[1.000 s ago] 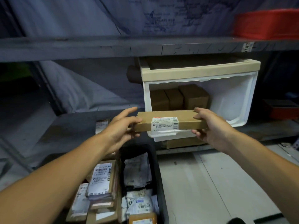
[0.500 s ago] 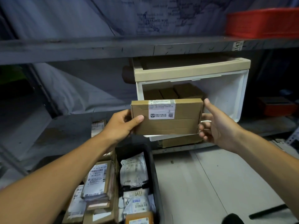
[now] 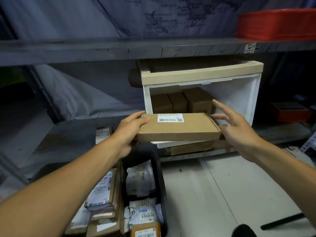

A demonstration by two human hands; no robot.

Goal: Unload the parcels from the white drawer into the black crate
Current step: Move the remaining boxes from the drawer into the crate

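Observation:
A flat brown cardboard parcel (image 3: 178,128) with a white label lies nearly level in front of the white drawer (image 3: 242,100). My left hand (image 3: 131,129) grips its left end, thumb on top. My right hand (image 3: 236,127) is at its right end with fingers spread and straight; whether it touches the parcel I cannot tell. Three brown boxes (image 3: 179,101) stand at the back of the drawer. Below my left arm, the black crate (image 3: 161,182) holds white bagged parcels (image 3: 140,182) and an orange package (image 3: 145,230).
Stacked cardboard parcels (image 3: 104,194) lie left of the crate. A grey shelf board (image 3: 119,48) runs above the drawer, with a red basket (image 3: 277,24) on it. Another brown box (image 3: 189,147) lies under the drawer. Pale floor (image 3: 222,194) spreads to the right.
The parcel tipped from upright, label facing me, down to nearly flat. My right hand opened and its fingers came off the parcel's right end. The left hand kept its grip.

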